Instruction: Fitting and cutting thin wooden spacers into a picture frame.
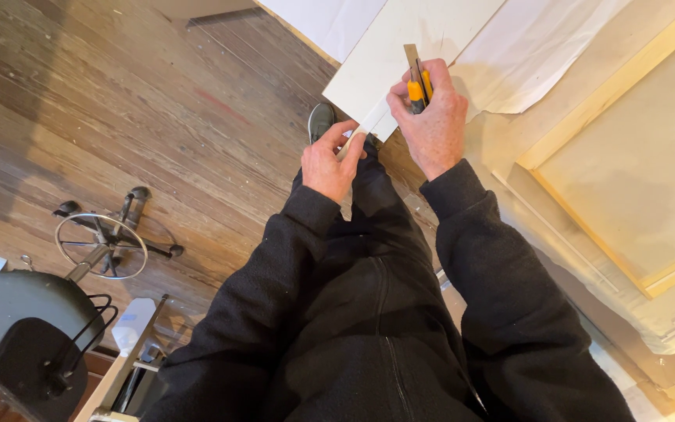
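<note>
Gripping yellow utility knife [416, 84] in right-hand fingers [400, 92], left hand [328, 162] pinching board strip [362, 131].

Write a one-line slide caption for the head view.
Right hand runs a yellow utility knife along a white board while left hand pinches its corner.

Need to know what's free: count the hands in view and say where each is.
2. The left hand pinches the corner strip of the white sheet at the table edge. The right hand grips a yellow utility knife on the sheet. No other hands show.
</note>
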